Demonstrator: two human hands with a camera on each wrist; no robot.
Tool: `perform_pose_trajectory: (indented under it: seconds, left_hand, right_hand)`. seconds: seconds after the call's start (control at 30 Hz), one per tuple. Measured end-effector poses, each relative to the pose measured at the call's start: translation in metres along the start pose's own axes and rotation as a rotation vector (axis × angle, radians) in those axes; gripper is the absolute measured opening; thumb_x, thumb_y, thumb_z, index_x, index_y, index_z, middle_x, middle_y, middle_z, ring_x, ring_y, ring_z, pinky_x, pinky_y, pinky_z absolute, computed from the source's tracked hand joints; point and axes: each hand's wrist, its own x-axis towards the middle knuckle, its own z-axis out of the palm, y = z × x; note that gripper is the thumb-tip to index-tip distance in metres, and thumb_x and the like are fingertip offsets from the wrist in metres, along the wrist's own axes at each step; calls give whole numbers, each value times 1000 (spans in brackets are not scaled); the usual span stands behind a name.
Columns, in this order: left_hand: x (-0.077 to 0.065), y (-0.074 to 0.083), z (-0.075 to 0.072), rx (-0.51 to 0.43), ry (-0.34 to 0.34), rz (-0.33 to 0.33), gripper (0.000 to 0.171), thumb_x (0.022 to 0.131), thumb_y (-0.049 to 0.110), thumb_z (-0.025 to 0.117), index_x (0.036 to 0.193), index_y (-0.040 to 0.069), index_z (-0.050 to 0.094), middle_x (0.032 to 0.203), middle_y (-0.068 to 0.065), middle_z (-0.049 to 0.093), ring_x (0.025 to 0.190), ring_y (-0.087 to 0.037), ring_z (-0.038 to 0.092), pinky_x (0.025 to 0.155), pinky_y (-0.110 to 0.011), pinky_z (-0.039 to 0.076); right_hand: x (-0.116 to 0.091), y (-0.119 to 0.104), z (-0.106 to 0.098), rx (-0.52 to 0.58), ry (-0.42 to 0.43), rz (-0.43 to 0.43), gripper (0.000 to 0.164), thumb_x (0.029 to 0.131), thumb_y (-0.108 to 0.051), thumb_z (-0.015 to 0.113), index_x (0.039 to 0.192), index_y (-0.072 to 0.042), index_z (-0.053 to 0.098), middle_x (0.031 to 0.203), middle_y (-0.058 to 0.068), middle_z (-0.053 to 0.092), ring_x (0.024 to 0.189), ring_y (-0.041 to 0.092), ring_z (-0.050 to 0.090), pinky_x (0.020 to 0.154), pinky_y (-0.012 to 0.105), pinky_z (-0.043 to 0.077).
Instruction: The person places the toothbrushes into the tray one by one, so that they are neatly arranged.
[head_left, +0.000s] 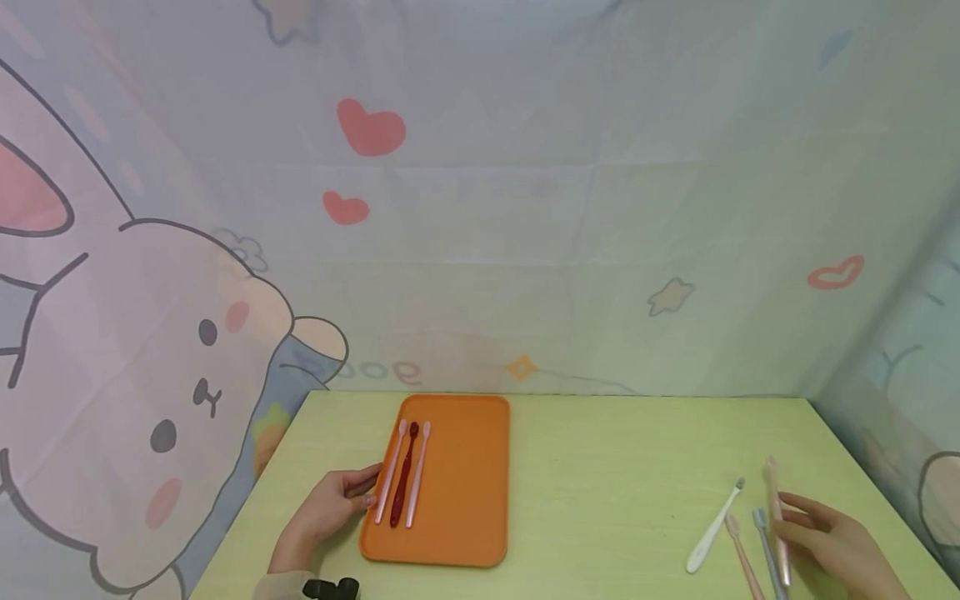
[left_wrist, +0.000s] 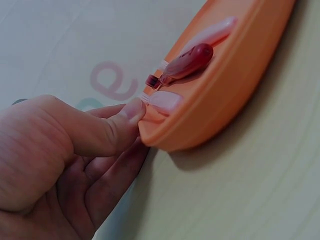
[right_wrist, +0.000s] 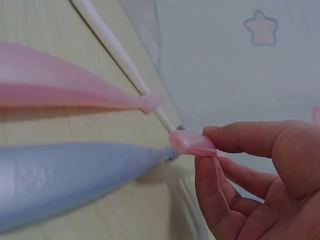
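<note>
An orange tray [head_left: 468, 483] lies on the table, with a dark red toothbrush [head_left: 402, 477] between a pink toothbrush [head_left: 389, 475] and another pink toothbrush [head_left: 418, 477] along its left side. My left hand [head_left: 324, 507] pinches the tray's left edge, thumb over the rim and fingers beneath. At the right, my right hand [head_left: 836, 537] holds a pink toothbrush [right_wrist: 187, 142] between thumb and fingers. Beside that hand lie a blue-grey toothbrush [right_wrist: 75, 175], a peach-pink toothbrush [head_left: 741, 552] and a white toothbrush [head_left: 712, 533] with dark bristles.
The pale green table [head_left: 592, 492] stretches between the tray and the loose toothbrushes. Its back edge meets a printed cloth backdrop [head_left: 525, 250] with a large rabbit at left. A black object [head_left: 332, 588] shows at my left wrist.
</note>
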Motion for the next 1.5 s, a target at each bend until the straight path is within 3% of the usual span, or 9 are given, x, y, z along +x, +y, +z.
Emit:
perform_pose_trajectory:
  seconds: [0.1, 0.17, 0.4, 0.7, 0.9, 1.17, 1.5]
  left_hand:
    - [0, 2, 0, 10, -9, 9, 55, 99, -5, 70, 151, -12, 52, 152, -31, 52, 140, -44, 53, 107, -35, 54]
    - [1, 2, 1, 14, -12, 12, 56, 99, -4, 70, 151, -12, 52, 153, -30, 52, 140, -44, 53, 107, -34, 54]
    - [1, 2, 1, 20, -28, 32, 56, 99, -6, 69, 151, -12, 51, 154, -31, 51, 140, -44, 53, 106, -35, 54]
    - [2, 1, 2, 22, -33, 50, 55, 99, -7, 69, 150, -14, 51, 152, -32, 51, 139, -46, 54, 108, -44, 52]
    - [1, 1, 1, 26, -27, 58, 55, 98, -7, 69, 150, -14, 51, 152, -33, 51, 139, -46, 54, 108, -43, 53]
    - [2, 3, 1, 38, -16, 45, 55, 98, -7, 70, 150, -14, 52, 151, -32, 52, 138, -46, 55, 108, -45, 52]
    - [0, 2, -1, 28, -16, 28, 55, 99, -7, 69, 151, -14, 51, 152, -31, 51, 139, -45, 54, 108, -45, 52]
  right_hand:
    - [-1, -6, 4, 108, -10, -5, 91, 102, -39, 76, 159, 16, 32, 143, 33, 61, 98, 4, 70, 81, 23, 60]
    - [-3, -10, 7, 162, -12, -18, 89, 103, -34, 75, 160, 16, 30, 143, 31, 63, 94, -1, 70, 82, 25, 62]
    - [-4, -24, 21, 267, -39, -120, 78, 106, -23, 70, 161, 14, 30, 143, 28, 62, 101, 5, 73, 89, 32, 63]
    - [2, -56, 52, 285, -29, -167, 73, 105, -14, 71, 161, 13, 33, 140, 31, 61, 99, 13, 74, 87, 32, 64]
    - [5, -79, 77, 315, -57, -242, 70, 103, -10, 72, 160, 10, 37, 143, 34, 58, 104, 20, 74, 88, 34, 64]
    - [8, -106, 118, 403, -136, -278, 69, 100, -9, 75, 159, 7, 42, 142, 32, 58, 107, 29, 73, 88, 37, 64]
    - [11, -135, 167, 451, -188, -338, 65, 96, -1, 76, 154, 10, 48, 134, 30, 64, 106, 30, 75, 83, 37, 65]
